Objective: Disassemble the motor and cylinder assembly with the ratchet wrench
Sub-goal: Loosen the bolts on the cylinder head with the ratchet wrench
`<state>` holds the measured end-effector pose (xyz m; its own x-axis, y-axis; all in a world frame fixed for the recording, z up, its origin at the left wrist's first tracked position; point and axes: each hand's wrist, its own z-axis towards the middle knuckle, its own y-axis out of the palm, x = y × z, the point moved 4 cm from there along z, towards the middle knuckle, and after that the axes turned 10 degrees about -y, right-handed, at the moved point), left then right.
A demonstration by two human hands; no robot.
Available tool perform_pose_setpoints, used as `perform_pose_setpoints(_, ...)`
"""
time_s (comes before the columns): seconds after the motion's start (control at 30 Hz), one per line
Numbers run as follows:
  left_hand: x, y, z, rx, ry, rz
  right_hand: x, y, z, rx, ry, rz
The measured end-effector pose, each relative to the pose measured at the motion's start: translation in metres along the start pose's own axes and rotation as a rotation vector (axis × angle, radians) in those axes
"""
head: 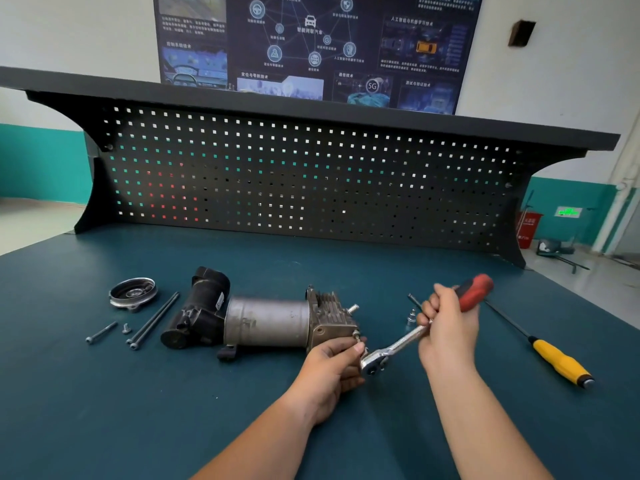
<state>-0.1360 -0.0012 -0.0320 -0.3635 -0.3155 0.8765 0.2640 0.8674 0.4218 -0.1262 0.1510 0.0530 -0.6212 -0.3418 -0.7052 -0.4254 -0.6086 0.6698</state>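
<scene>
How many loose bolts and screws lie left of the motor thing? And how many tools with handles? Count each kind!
Long bolts: 2
Short bolt: 1
Small screw: 1
Ratchet wrench, held by the right hand: 1
Yellow-grip screwdriver: 1
Total: 6

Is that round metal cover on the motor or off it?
Off. The round cover lies on the bench, left of the motor, beside loose bolts.
</scene>
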Motion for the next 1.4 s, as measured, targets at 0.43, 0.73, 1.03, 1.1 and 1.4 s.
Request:
perform_pose_setpoints(0.43, 0.001, 0.003, -0.002, -0.063, -0.026, -0.020, -0.014, 0.081, -0.064, -0.723, -0.546, -0.655)
perform_pose_setpoints(0.73, 0.002, 0.005, -0.001, -0.070, -0.029, -0.041, -0.017, 0.067, -0.047, -0.590, -0.353, -0.560)
perform_pose_setpoints(1.03, 0.002, 0.007, -0.002, -0.056, -0.036, -0.044, 0.000, -0.017, -0.012, 0.055, 0.005, 0.079)
perform_pose_setpoints(1.1, 0.004, 0.008, -0.003, -0.076, -0.031, -0.065, 0.018, -0.039, -0.011, 0.208, 0.167, 0.149)
perform_pose_setpoints(1.4, 0.002, 0.010, -0.004, -0.084, -0.019, -0.019, 0.028, -0.042, 0.003, 0.226, 0.154, 0.109)
